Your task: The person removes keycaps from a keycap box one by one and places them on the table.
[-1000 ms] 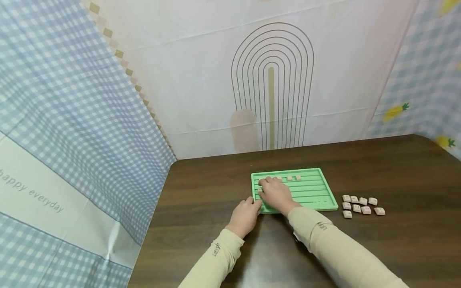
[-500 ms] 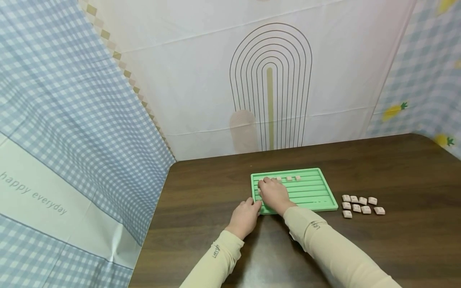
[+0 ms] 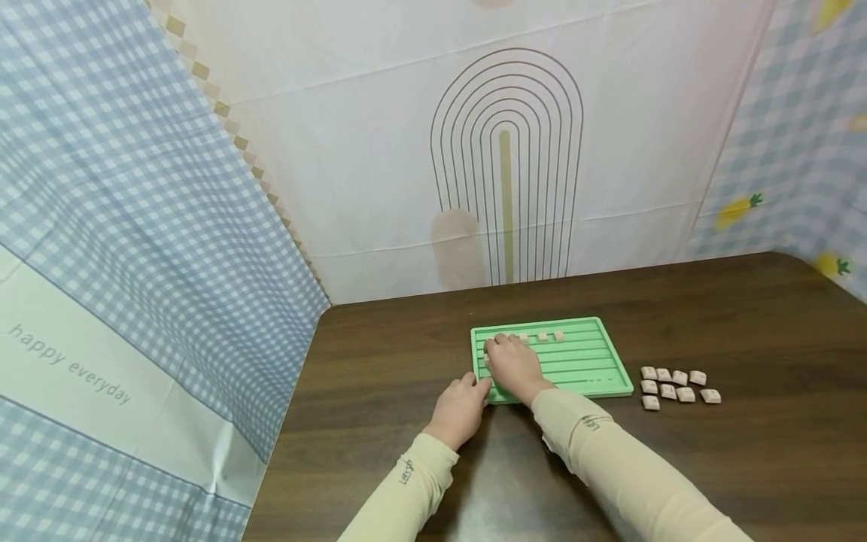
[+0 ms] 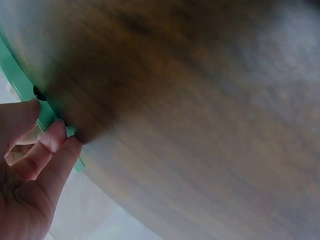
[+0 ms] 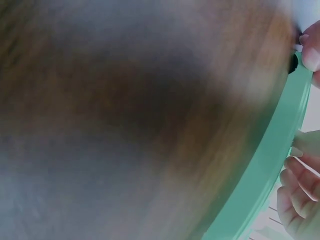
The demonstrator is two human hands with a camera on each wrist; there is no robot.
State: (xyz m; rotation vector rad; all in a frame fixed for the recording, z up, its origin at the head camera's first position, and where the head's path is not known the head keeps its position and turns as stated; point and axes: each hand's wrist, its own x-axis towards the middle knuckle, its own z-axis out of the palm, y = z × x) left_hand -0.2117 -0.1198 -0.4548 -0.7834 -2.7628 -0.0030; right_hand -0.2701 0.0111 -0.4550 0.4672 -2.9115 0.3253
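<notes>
A green ridged tray (image 3: pixel 584 363) lies on the table, with several cream keycaps (image 3: pixel 542 336) along its far groove. My left hand (image 3: pixel 459 406) grips the tray's near-left corner, and the left wrist view shows the thumb and fingertips (image 4: pixel 59 131) pinching its rim. Over the left part of the tray, my right hand (image 3: pixel 516 367) bends its fingers down and pinches a keycap (image 3: pixel 486 360) near the left end of a lower groove. That keycap is mostly covered by the hand. In the right wrist view the right fingers (image 5: pixel 300 187) curl above the tray's edge.
To the right of the tray, several loose keycaps (image 3: pixel 667 391) lie in short rows on the dark wooden table (image 3: pixel 765 331). A patterned cloth (image 3: pixel 379 150) hangs behind the table, and a checked cloth (image 3: pixel 169 226) hangs along the left side.
The right hand has shifted very slightly left over the tray, staying at the same keycap. The left hand keeps its grip on the corner. The head view has shifted a little.
</notes>
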